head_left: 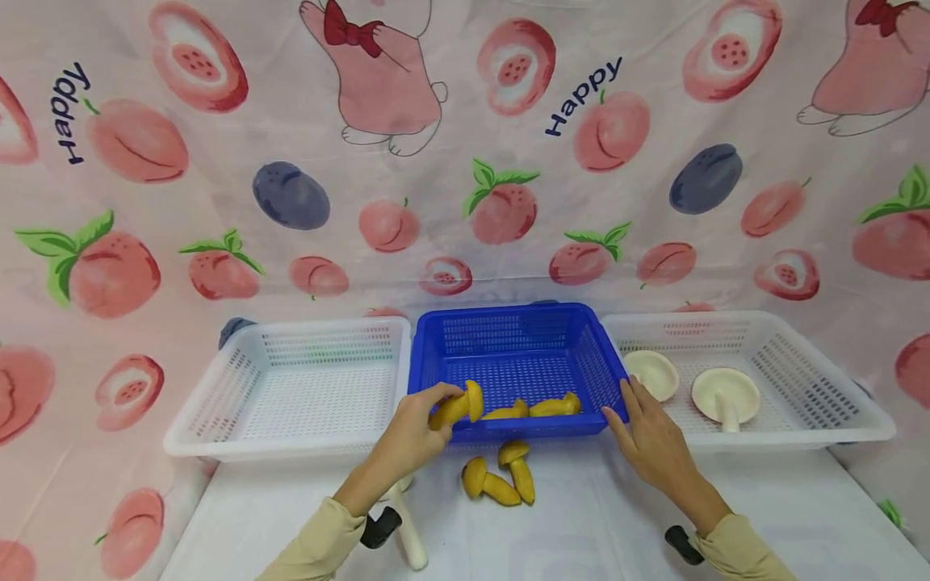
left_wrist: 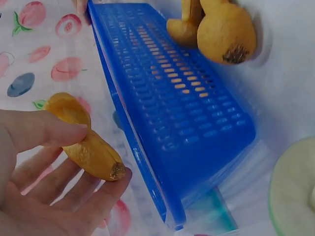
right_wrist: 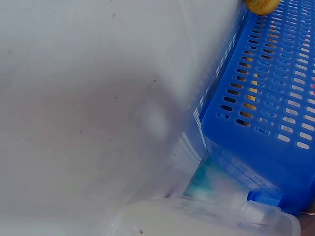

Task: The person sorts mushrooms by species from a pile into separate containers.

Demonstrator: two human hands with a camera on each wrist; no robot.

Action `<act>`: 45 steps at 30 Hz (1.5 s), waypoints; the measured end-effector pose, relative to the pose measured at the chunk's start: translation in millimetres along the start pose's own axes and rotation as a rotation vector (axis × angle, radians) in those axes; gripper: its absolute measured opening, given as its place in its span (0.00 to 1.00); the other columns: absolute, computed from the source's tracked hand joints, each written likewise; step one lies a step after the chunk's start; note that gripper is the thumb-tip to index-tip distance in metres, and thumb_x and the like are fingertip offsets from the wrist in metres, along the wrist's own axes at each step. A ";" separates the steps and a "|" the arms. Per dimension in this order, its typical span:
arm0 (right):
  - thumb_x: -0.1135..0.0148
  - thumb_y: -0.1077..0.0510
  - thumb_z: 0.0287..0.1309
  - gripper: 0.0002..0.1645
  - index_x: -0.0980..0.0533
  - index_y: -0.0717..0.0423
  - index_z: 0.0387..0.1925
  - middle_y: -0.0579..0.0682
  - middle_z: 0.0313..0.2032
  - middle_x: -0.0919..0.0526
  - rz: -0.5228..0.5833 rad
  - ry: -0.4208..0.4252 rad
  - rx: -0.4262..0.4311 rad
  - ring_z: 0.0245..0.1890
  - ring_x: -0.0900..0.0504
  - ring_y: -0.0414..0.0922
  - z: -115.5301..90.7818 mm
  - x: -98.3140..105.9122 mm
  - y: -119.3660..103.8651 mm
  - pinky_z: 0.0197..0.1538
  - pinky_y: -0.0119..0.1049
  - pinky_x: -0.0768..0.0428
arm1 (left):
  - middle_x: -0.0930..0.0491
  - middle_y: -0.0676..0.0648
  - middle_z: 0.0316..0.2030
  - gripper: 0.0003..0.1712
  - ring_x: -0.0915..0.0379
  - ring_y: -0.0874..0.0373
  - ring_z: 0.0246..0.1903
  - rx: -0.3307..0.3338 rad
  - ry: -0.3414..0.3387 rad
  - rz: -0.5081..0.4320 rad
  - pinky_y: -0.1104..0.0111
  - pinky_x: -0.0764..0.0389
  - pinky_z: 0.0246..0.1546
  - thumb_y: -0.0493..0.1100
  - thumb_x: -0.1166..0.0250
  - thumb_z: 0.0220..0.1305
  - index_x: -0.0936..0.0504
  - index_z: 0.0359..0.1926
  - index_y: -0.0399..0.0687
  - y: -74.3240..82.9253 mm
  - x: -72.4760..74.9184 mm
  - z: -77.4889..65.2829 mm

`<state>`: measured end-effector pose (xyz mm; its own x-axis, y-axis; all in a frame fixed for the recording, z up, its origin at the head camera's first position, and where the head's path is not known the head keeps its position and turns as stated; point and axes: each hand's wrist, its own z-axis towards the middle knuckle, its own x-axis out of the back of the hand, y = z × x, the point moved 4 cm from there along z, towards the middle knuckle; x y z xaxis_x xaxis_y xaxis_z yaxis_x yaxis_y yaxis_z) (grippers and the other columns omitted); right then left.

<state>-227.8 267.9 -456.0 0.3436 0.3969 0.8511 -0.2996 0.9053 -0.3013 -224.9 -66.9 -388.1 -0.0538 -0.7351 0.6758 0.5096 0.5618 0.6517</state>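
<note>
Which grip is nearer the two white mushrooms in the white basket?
Right. The right grip is near the white mushrooms, at the blue basket's right rim; the left grip is farther off, holding a yellow mushroom at that basket's left end.

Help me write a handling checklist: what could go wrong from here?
The yellow mushroom pinched in the left hand might slip and land outside the blue basket, since it is held near the rim.

The right hand touches the basket's near right corner; a tug there could push the basket against the two yellow mushrooms lying just in front.

The white mushroom on the table, partly hidden by the left forearm in the head view, may get knocked.
</note>
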 end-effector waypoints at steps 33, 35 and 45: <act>0.51 0.46 0.68 0.38 0.41 0.75 0.64 0.73 0.64 0.41 -0.030 0.046 0.016 0.62 0.38 0.68 -0.4 2.5 -3.9 0.59 0.62 0.35 | 0.21 0.45 0.46 0.26 0.26 0.54 0.43 -0.012 -0.240 0.084 0.62 0.21 0.46 0.22 0.41 0.50 0.22 0.51 0.42 -37.3 -21.4 52.0; 0.51 0.46 0.68 0.38 0.40 0.75 0.64 0.73 0.64 0.40 -0.031 0.048 0.016 0.62 0.38 0.68 -0.7 1.7 -3.2 0.59 0.62 0.35 | 0.21 0.44 0.46 0.26 0.26 0.53 0.43 -0.008 -0.246 0.105 0.61 0.21 0.47 0.22 0.41 0.50 0.22 0.51 0.41 -40.6 -23.6 54.4; 0.51 0.46 0.68 0.38 0.41 0.75 0.64 0.72 0.64 0.41 -0.040 0.036 0.002 0.62 0.38 0.68 -1.1 0.7 -4.1 0.59 0.61 0.35 | 0.20 0.43 0.48 0.28 0.26 0.51 0.47 0.043 -0.299 0.149 0.61 0.22 0.48 0.21 0.42 0.48 0.20 0.52 0.40 -52.4 -34.3 61.6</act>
<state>-225.3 264.6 -454.6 0.3873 0.3653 0.8465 -0.2862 0.9204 -0.2663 -302.7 -47.8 -424.2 -0.2348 -0.5033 0.8316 0.4946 0.6746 0.5479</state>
